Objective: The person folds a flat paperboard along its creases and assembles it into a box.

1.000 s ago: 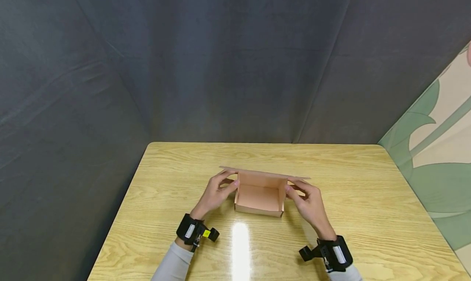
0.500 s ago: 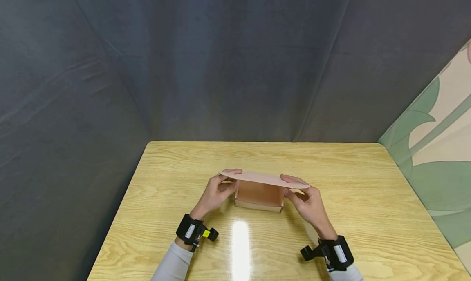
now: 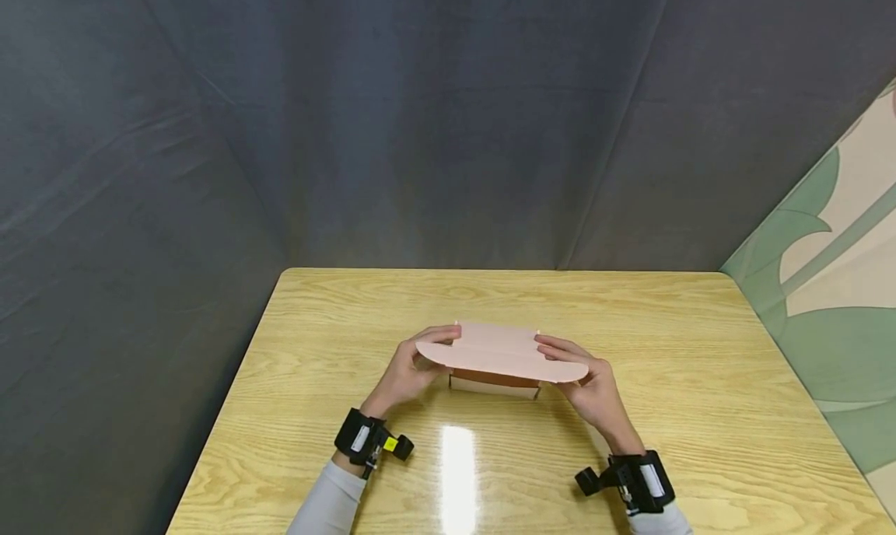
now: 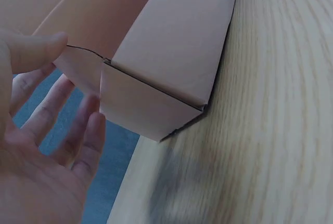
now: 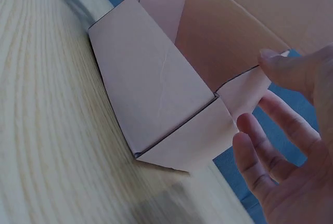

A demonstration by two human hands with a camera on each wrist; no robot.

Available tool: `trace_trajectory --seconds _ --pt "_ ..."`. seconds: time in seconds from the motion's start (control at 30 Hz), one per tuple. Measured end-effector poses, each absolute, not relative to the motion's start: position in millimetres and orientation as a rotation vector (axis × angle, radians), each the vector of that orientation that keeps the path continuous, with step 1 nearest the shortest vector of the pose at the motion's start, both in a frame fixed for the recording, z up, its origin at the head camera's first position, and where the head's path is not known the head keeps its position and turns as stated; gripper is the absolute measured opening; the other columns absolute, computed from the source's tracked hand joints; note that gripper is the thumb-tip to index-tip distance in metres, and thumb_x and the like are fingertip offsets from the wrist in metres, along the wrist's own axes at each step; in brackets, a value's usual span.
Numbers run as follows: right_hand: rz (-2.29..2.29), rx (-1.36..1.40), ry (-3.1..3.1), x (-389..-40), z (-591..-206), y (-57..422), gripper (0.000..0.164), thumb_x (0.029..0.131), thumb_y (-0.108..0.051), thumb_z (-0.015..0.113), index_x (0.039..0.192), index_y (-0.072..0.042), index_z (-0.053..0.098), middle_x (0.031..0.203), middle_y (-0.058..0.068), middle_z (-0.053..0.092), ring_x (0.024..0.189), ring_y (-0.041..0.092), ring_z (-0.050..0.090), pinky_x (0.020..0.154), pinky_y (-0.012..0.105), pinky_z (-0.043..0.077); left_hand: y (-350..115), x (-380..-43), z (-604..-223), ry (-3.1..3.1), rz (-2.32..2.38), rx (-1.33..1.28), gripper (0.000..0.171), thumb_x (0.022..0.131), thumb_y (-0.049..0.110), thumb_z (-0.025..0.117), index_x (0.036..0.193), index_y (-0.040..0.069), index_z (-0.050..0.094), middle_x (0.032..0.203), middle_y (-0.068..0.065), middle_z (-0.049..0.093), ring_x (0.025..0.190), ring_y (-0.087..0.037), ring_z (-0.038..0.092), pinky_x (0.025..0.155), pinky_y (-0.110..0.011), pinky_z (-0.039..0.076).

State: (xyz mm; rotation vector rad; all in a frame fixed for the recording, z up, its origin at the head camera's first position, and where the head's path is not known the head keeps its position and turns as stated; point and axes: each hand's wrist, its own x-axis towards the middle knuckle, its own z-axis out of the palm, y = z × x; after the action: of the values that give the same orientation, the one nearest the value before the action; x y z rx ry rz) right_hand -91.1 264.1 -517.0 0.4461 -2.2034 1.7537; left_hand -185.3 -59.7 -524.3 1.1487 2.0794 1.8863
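Observation:
A small pinkish-brown cardboard box [image 3: 493, 387] sits on the table, its lid [image 3: 500, 358] tilted forward over the opening. In the head view the lid hides most of the inside. My left hand [image 3: 409, 369] holds the box's left end, fingers against the back of the lid and thumb below it. At the right end, my right hand [image 3: 591, 383] does the same. In the left wrist view the thumb [image 4: 39, 50] touches the top edge of the side wall. The right wrist view shows the right thumb [image 5: 283, 68] on the opposite side's edge, fingers spread outside.
The box stands on a light wood-grain table [image 3: 336, 317]. Behind it hangs a dark grey curtain [image 3: 434, 131]. A patterned green and cream panel [image 3: 833, 348] lies along the right. Each wrist carries a black camera strap [image 3: 360, 435].
The lid has swung from standing up at the back forward and down over the box. My fingers have moved to the lid's outer face. The box has stayed about where it was.

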Motion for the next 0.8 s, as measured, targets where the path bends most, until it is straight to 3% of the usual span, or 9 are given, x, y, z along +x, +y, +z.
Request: trace_trajectory --seconds 0.1,0.17,0.23,0.33,0.5,0.6,0.8 --pt "1.771 0.436 -2.217 -90.9 -519.3 266.0 0.049 0.085 0.028 0.067 0.129 0.008 0.073 0.142 0.031 0.063 0.137 0.01 0.06 0.107 0.017 0.051 -59.9 -187.0 -527.8 2.082 1.882 1.209 0.063 0.082 -0.03 0.066 0.14 -0.005 0.064 0.151 -0.025 0.058 0.145 -0.043 0.052 0.097 -0.025 0.059" --pt "1.761 0.444 -2.223 -91.1 -521.8 267.4 0.056 0.08 0.034 0.062 0.128 0.007 0.074 0.143 0.032 0.061 0.137 0.013 0.061 0.101 0.016 0.054 -60.2 -187.7 -530.2 2.093 1.874 1.242 0.066 0.079 -0.032 0.065 0.139 -0.005 0.065 0.15 -0.025 0.059 0.145 -0.043 0.051 0.098 -0.029 0.06" --pt "1.74 0.462 -2.231 -91.6 -524.6 268.8 0.066 0.073 0.04 0.058 0.127 0.006 0.074 0.145 0.033 0.058 0.138 0.014 0.06 0.093 0.015 0.055 -60.3 -188.2 -532.1 2.097 1.871 1.27 0.065 0.079 -0.033 0.065 0.138 -0.005 0.065 0.15 -0.026 0.059 0.144 -0.043 0.052 0.102 -0.038 0.06" --pt "1.733 0.497 -2.227 -92.1 -528.3 270.9 0.073 0.066 0.042 0.057 0.127 0.006 0.074 0.147 0.034 0.055 0.139 0.014 0.058 0.088 0.016 0.055 -60.7 -188.4 -533.3 2.107 1.865 1.29 0.063 0.081 -0.033 0.063 0.137 -0.005 0.067 0.148 -0.025 0.06 0.143 -0.041 0.054 0.118 -0.051 0.048" --pt "1.846 0.547 -2.196 -91.4 -533.0 273.9 0.054 0.079 0.029 0.073 0.129 0.011 0.07 0.153 0.037 0.048 0.14 0.017 0.059 0.099 0.022 0.058 -62.0 -188.7 -535.4 2.094 1.859 1.318 0.074 0.07 -0.038 0.06 0.136 -0.005 0.068 0.147 -0.027 0.061 0.14 -0.042 0.057 0.109 -0.056 0.055" --pt "1.904 0.563 -2.183 -91.3 -537.2 275.3 0.047 0.085 0.02 0.076 0.13 0.014 0.068 0.157 0.036 0.045 0.141 0.016 0.059 0.102 0.024 0.058 -62.6 -187.9 -535.9 2.095 1.847 1.322 0.078 0.065 -0.038 0.059 0.136 -0.005 0.068 0.147 -0.027 0.06 0.14 -0.042 0.057 0.105 -0.063 0.055" --pt "1.951 0.564 -2.171 -90.9 -542.8 276.9 0.047 0.085 0.017 0.078 0.131 0.014 0.068 0.162 0.033 0.041 0.136 0.009 0.061 0.1 0.023 0.059 -63.1 -187.5 -538.0 2.053 1.858 1.315 0.068 0.071 -0.028 0.077 0.135 -0.007 0.068 0.148 -0.028 0.059 0.14 -0.042 0.057 0.103 -0.067 0.054"
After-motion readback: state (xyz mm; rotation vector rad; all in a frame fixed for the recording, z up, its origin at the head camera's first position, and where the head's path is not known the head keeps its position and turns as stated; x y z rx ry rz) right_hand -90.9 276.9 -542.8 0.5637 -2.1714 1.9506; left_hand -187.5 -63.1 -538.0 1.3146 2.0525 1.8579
